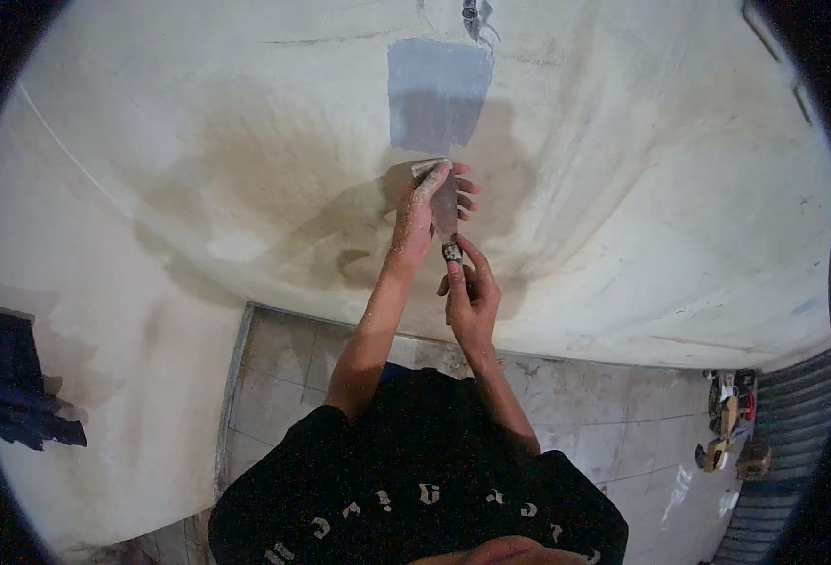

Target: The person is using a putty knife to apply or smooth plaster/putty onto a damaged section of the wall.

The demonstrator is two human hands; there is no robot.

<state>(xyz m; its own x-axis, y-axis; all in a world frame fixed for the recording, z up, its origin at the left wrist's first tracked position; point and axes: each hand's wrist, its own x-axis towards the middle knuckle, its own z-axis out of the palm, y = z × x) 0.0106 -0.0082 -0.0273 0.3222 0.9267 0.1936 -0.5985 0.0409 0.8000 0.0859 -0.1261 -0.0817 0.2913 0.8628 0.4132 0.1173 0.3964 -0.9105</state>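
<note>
A putty knife (445, 203) is held upright in front of the pale wall, just below a grey-blue painted square (439, 89). My right hand (474, 303) is closed on its dark, paint-spotted handle, with a finger stretched up along it. Around the wide metal blade is my left hand (417, 215), its thumb in front near the top edge and its fingers showing past the right side. Pale dust or crumbs coat the left thumb and wrist. Something whitish lies along the blade's top edge; I cannot tell whether it is filler.
A short pipe end (470, 11) sticks out of the wall above the painted square. Dark cloth (6, 377) hangs at the left. Tiled floor (613, 443) lies below, with several tools or shoes (721, 428) by a ribbed shutter (787, 461) on the right.
</note>
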